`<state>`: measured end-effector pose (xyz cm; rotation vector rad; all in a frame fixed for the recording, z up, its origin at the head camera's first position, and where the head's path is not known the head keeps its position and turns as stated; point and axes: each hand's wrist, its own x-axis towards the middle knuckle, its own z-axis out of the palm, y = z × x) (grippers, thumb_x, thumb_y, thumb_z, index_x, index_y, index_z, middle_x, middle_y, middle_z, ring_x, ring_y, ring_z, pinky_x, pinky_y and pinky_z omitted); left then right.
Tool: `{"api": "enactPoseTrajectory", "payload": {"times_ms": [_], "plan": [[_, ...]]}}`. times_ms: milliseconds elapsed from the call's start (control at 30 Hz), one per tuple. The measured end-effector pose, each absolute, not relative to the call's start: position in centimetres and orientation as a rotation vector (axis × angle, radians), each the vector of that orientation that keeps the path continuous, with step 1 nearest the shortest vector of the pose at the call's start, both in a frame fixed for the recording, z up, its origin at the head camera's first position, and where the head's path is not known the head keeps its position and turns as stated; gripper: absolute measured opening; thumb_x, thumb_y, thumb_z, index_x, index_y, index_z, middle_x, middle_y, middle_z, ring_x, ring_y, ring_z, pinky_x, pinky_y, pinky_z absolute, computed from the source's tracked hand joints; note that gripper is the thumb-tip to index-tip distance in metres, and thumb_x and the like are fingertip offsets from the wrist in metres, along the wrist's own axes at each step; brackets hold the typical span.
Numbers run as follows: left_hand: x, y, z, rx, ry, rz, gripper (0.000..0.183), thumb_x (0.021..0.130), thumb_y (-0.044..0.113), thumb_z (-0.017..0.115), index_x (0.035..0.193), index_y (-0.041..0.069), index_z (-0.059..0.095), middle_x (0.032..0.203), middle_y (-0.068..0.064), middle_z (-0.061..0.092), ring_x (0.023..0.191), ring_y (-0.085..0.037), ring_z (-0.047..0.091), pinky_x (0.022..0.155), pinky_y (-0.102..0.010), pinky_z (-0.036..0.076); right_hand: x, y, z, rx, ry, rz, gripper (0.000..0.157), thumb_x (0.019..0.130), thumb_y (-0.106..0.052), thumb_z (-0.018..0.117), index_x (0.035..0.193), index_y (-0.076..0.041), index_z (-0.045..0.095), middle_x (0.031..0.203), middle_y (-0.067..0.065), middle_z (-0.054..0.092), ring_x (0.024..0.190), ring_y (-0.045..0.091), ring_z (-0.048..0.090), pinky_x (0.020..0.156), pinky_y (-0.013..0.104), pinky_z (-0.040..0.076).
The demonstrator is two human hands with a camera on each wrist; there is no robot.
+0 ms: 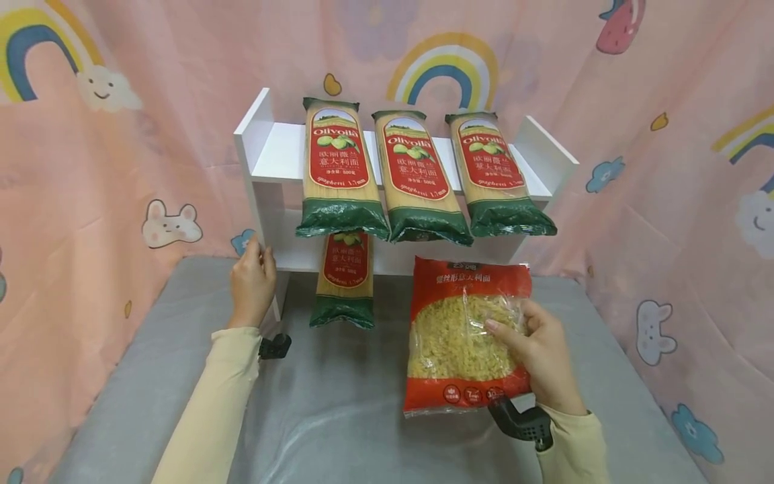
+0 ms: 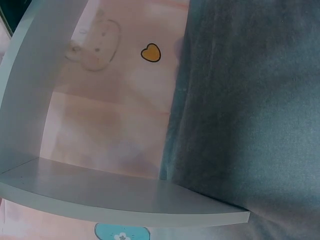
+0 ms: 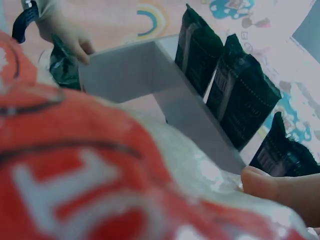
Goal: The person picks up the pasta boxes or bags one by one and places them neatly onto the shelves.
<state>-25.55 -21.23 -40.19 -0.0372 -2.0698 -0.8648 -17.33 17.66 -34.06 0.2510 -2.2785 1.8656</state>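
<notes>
My right hand (image 1: 547,356) grips the right side of a red bag of spiral pasta (image 1: 459,339), thumb across its front. The bag is in front of the white shelf (image 1: 279,151), to the right and below its upper board. My left hand (image 1: 252,286) holds the front edge of the shelf's left side panel, fingers curled at it. The left wrist view shows the shelf (image 2: 125,195) from close by, but not the hand. In the right wrist view the blurred pasta bag (image 3: 90,165) fills the lower left, with my right thumb (image 3: 265,185) on it.
Three spaghetti packs (image 1: 338,151) lie side by side on the upper board, their green ends jutting over its front. Another spaghetti pack (image 1: 345,275) sits on the lower level, left of the middle. Grey cloth (image 1: 338,417) covers the table; a pink patterned curtain (image 1: 199,154) hangs behind.
</notes>
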Motion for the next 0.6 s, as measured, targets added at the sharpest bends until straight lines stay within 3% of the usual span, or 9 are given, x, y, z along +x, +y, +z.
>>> {"api": "enactPoseTrajectory", "payload": {"times_ms": [100,200,333,600], "plan": [[-25.5,-21.4,-40.3,-0.035,-2.066,-0.867,0.013,0.096,0.002,0.051,0.087,-0.008,0.05,0.074,-0.029,0.059,0.078,-0.047,0.064,0.067,-0.053,0.052,-18.8,17.1,-34.0,0.261,-2.299,1.857,0.016,0.083,-0.003,0.07,0.088,0.001,0.055,0.05,-0.005,0.032,0.039,0.007,0.032,0.037,0.028,0.03],[-25.5,-21.5,-40.5,-0.031,-2.073,-0.858,0.013,0.096,0.003,0.051,0.087,-0.007,0.05,0.075,-0.029,0.061,0.078,-0.046,0.064,0.065,-0.053,0.052,-20.7,16.6,-34.2,0.264,-2.299,1.886,0.021,0.084,-0.005,0.07,0.098,0.004,0.057,0.057,-0.004,0.049,0.046,0.007,0.048,0.044,0.024,0.042],[-25.5,-21.5,-40.8,-0.035,-2.085,-0.838,0.011,0.095,0.002,0.052,0.09,-0.007,0.051,0.077,-0.029,0.062,0.077,-0.045,0.065,0.063,-0.053,0.052,-23.0,16.4,-34.4,0.285,-2.283,1.928,0.033,0.085,-0.007,0.068,0.113,0.006,0.055,0.082,0.001,0.066,0.066,0.012,0.063,0.059,0.027,0.053],[-25.8,-21.3,-40.6,-0.058,-2.059,-0.82,0.01,0.094,0.001,0.053,0.094,-0.009,0.052,0.078,-0.029,0.062,0.076,-0.044,0.065,0.063,-0.052,0.053,-27.1,15.9,-33.3,0.285,-2.244,2.121,0.036,0.087,-0.012,0.067,0.119,-0.005,0.055,0.1,0.003,0.063,0.081,0.014,0.062,0.067,0.028,0.054]]}}
